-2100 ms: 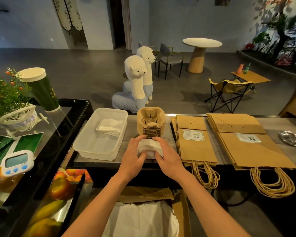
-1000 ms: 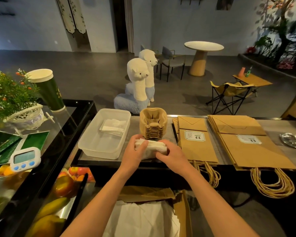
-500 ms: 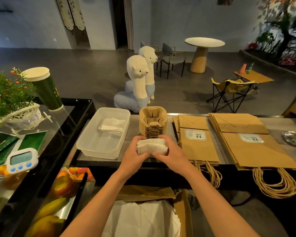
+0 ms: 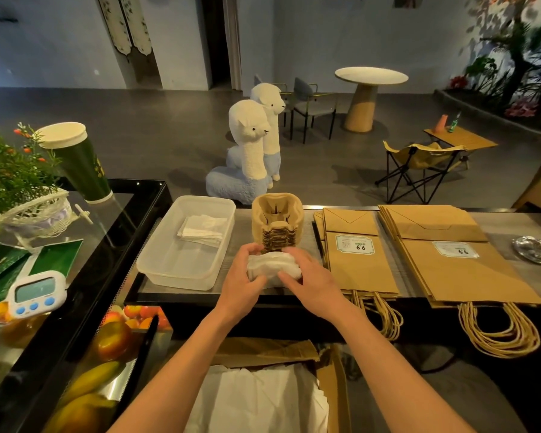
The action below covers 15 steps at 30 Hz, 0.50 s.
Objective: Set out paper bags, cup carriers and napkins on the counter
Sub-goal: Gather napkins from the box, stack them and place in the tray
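Both hands — left hand, right hand — grip a napkin wad from either side, its long axis crosswise — tub lies left, nearer left hand.

Both forearms show bare, as do the left hand and the right hand.

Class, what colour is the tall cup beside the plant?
Dark green cup, white lid; head view.

Upside-down "9.9" on small bag label, large bag label
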Motion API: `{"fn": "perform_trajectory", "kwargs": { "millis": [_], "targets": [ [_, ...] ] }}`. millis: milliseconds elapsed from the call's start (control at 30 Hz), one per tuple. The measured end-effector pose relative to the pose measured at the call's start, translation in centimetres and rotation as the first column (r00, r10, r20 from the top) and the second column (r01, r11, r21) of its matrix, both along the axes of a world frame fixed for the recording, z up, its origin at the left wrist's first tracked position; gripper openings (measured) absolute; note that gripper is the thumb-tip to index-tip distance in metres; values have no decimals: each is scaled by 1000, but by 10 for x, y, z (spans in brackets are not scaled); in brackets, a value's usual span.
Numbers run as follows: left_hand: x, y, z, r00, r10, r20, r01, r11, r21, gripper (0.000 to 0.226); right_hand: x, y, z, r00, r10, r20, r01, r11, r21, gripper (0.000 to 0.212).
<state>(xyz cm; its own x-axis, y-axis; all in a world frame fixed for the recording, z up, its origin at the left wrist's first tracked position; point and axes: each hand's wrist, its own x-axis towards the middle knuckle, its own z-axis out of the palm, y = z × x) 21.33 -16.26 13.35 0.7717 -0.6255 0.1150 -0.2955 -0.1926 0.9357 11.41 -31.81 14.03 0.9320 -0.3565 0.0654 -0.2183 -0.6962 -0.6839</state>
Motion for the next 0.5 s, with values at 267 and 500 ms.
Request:
{"fn": "perform_trajectory", "kwargs": {
  "millis": [267,500],
  "targets": [
    [-3,4,-2,996,59,71,-58,998,-20,47,-4,4,-6,997,-45,55,48,998,-46,37],
    [-12,6,19,982,180,58,-170,974,-150,54,-7,12,8,953,-96,287,98,995,5,36]
  ]
}}
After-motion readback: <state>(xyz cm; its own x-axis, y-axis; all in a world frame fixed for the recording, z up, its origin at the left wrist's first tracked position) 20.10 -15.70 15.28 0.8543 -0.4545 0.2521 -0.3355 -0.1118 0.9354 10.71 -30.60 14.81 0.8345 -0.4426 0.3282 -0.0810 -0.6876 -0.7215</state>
